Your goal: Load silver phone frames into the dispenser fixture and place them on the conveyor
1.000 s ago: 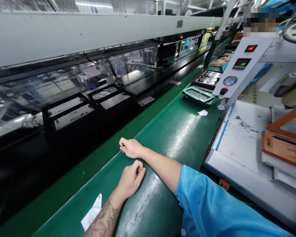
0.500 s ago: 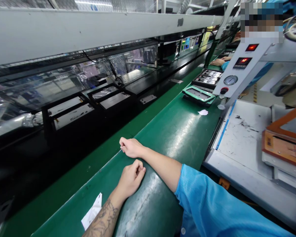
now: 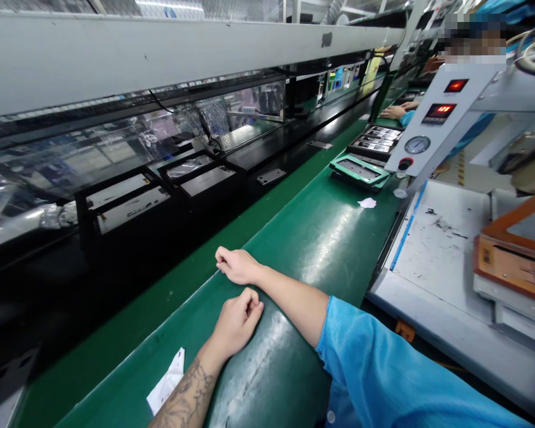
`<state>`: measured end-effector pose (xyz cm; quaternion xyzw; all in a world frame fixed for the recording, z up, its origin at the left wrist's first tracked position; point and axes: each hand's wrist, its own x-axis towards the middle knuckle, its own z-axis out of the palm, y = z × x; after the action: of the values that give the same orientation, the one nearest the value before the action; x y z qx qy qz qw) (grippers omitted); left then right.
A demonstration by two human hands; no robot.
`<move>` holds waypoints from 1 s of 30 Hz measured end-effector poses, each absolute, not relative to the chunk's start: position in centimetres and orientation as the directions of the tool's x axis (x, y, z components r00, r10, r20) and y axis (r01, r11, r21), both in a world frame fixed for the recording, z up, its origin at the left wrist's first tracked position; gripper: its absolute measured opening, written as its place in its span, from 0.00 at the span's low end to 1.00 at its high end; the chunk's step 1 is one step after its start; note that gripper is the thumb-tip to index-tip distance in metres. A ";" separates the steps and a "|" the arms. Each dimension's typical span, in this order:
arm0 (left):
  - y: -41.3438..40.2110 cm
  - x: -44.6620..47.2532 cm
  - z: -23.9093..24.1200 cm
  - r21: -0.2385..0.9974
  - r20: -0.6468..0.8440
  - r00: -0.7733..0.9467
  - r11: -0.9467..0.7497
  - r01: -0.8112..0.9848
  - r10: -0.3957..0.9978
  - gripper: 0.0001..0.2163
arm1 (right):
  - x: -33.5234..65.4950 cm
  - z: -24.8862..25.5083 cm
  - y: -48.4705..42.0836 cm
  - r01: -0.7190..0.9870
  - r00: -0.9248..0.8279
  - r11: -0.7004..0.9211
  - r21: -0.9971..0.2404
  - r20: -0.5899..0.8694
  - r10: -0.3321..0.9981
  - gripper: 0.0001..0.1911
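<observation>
My left hand (image 3: 238,321) rests on the green work surface (image 3: 294,255) with its fingers curled into a loose fist and nothing in it. Just beyond it lies my right hand (image 3: 238,266), also closed, its knuckles at the raised edge beside the belt. Nothing shows between its fingers. A crumpled white wipe (image 3: 167,380) with dark specks lies beside my left forearm. The two hands are close together but apart.
Flat metal plates (image 3: 271,176) ride the dark conveyor, with black trays (image 3: 129,202) beyond. A green-framed fixture (image 3: 359,171) and a white scrap (image 3: 367,203) lie farther along. At right stands a machine with a gauge (image 3: 417,144) and an orange fixture (image 3: 517,261). A co-worker's hand (image 3: 393,112) shows beyond.
The plates on the conveyor have shifted slightly to the right and away, including one at the lower left. The machine's red display reads differently. Both my hands stay in place.
</observation>
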<state>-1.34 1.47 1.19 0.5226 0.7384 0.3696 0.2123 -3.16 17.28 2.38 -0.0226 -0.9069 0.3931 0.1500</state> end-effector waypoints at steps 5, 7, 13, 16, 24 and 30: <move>1.4 -1.4 1.2 0.767 0.074 -0.366 0.181 0.615 0.928 0.08 | -3.1 2.5 17.3 -0.077 -0.954 0.695 -0.715 0.255 0.157 0.07; 1.4 -1.4 1.2 0.766 0.075 -0.366 0.181 0.617 0.928 0.08 | -3.1 2.4 17.2 -0.087 -0.952 0.691 -0.718 0.265 0.155 0.06; 1.4 -1.4 1.2 0.763 0.073 -0.366 0.185 0.619 0.928 0.09 | -3.3 2.3 17.3 -0.069 -0.957 0.700 -0.711 0.245 0.155 0.06; 1.5 -1.3 1.2 0.763 0.074 -0.370 0.187 0.619 0.926 0.09 | -3.3 2.2 17.3 -0.062 -0.959 0.708 -0.704 0.239 0.154 0.06; 1.5 -1.3 1.1 0.763 0.082 -0.363 0.176 0.622 0.928 0.08 | -3.4 2.1 17.2 -0.051 -0.953 0.732 -0.679 0.251 0.167 0.09; 1.5 -1.3 1.1 0.762 0.083 -0.365 0.177 0.623 0.927 0.08 | -3.2 2.3 17.2 -0.064 -0.947 0.705 -0.707 0.266 0.180 0.05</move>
<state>-1.34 1.53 1.09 0.5243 0.7390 0.3695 0.2061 -3.22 17.16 2.33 -0.0320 -0.9093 0.3830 0.1597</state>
